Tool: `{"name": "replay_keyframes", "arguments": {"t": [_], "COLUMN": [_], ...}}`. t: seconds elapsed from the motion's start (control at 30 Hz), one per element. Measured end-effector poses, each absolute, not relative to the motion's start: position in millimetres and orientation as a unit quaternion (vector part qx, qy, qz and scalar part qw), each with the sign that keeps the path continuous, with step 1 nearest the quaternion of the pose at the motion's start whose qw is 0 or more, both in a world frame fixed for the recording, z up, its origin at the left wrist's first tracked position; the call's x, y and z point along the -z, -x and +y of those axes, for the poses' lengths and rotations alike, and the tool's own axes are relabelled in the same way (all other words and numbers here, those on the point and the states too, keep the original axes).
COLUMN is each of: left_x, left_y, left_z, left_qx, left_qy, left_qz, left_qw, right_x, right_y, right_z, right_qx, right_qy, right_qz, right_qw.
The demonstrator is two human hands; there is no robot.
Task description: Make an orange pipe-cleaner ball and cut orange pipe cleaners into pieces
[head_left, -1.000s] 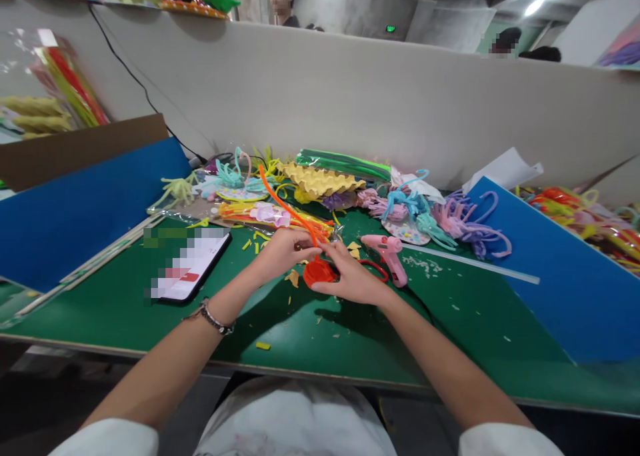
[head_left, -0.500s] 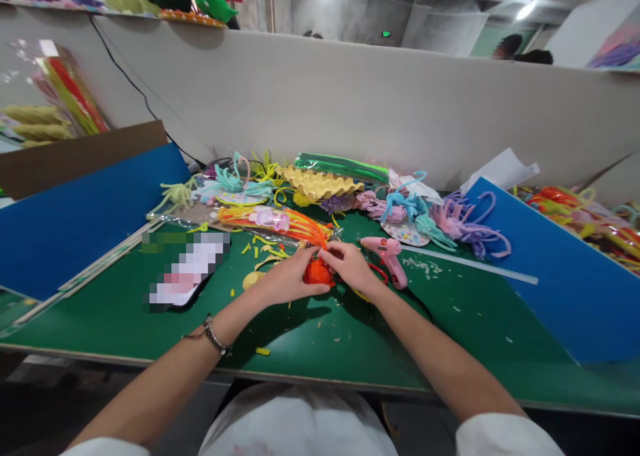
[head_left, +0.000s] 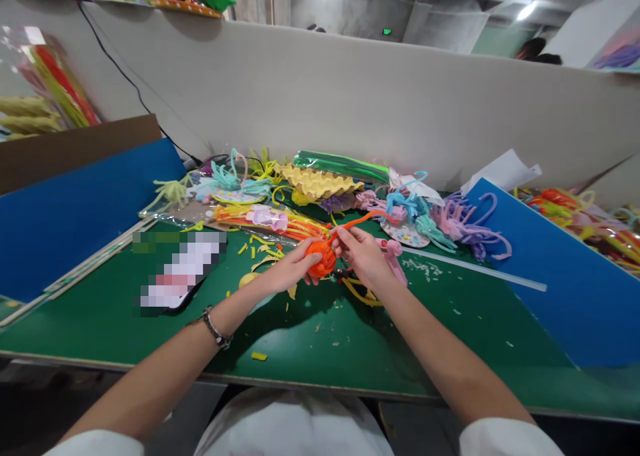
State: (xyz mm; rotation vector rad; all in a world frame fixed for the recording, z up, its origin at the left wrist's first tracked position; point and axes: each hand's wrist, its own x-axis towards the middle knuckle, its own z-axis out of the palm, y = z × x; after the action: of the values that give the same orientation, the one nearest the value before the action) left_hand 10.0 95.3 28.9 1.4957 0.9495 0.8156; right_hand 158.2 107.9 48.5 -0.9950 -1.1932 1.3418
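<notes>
My left hand (head_left: pixel 293 267) is closed around an orange ball (head_left: pixel 323 261) of wound fuzzy pipe cleaner, thumb on its front. The fingertips of my right hand (head_left: pixel 367 259) pinch an orange pipe cleaner (head_left: pixel 371 215) at the ball's upper right. Its free end sticks out to the right above my knuckles. Both hands are raised a little over the green table. Partly hidden behind my right hand lies a pink hot glue gun (head_left: pixel 396 261). Beneath the hands are yellow pipe cleaner pieces (head_left: pixel 364 295) and a dark tool, only partly visible.
A phone (head_left: pixel 185 273) lies on the green table (head_left: pixel 320 356) at left. Blue boards (head_left: pixel 75 223) stand at both sides. Behind are a packet of orange and yellow pipe cleaners (head_left: pixel 280 221), a yellow egg-carton piece (head_left: pixel 320 182) and pastel bundles (head_left: pixel 467 219). A clear glue stick (head_left: pixel 490 268) lies right.
The orange ball has turned and risen slightly, showing more of its front. My right hand has shifted right, and the orange strand now points rightward. My view has tilted slightly.
</notes>
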Motion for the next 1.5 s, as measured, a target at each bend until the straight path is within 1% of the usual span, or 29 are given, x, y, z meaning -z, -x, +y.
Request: {"name": "replay_keyframes", "arguments": {"t": [0.13,0.37,0.5,0.63,0.77,0.83,0.93,1.17,1.33,1.5], "left_x": [-32.7,-30.9,-29.3,-28.2,-24.6,-23.6,-24.8,-27.1,-26.7,-29.5], "left_y": [-13.8,-16.4,-16.0,-12.6,-8.8,-7.0,-4.1,-2.0,-3.1,-1.6], "left_z": [99.1,107.5,109.5,111.3,114.5,115.8,116.2,112.9,110.7,110.2], "left_qx": [-0.367,-0.438,-0.45,-0.459,-0.488,-0.507,-0.523,-0.546,-0.535,-0.517], "left_qy": [-0.606,-0.598,-0.615,-0.611,-0.619,-0.617,-0.605,-0.588,-0.582,-0.622], "left_qz": [0.407,0.433,0.442,0.449,0.443,0.439,0.422,0.372,0.379,0.386], "left_qw": [0.577,0.512,0.473,0.463,0.427,0.411,0.427,0.467,0.481,0.443], "right_x": [-48.8,-43.3,-42.3,-43.0,-43.5,-42.7,-41.1,-44.6,-45.1,-46.1], "right_y": [-156.6,-150.0,-149.2,-148.7,-146.7,-147.1,-150.4,-157.3,-154.9,-154.6], "right_z": [108.1,100.8,96.6,94.9,96.6,97.6,97.3,90.0,87.4,85.8], "right_qx": [-0.559,-0.604,-0.625,-0.653,-0.66,-0.649,-0.612,-0.497,-0.471,-0.448], "right_qy": [0.407,0.376,0.348,0.324,0.322,0.321,0.324,0.31,0.315,0.334], "right_qz": [-0.502,-0.485,-0.511,-0.53,-0.529,-0.537,-0.573,-0.718,-0.737,-0.737], "right_qw": [0.519,0.508,0.477,0.433,0.425,0.433,0.438,0.376,0.368,0.38]}}
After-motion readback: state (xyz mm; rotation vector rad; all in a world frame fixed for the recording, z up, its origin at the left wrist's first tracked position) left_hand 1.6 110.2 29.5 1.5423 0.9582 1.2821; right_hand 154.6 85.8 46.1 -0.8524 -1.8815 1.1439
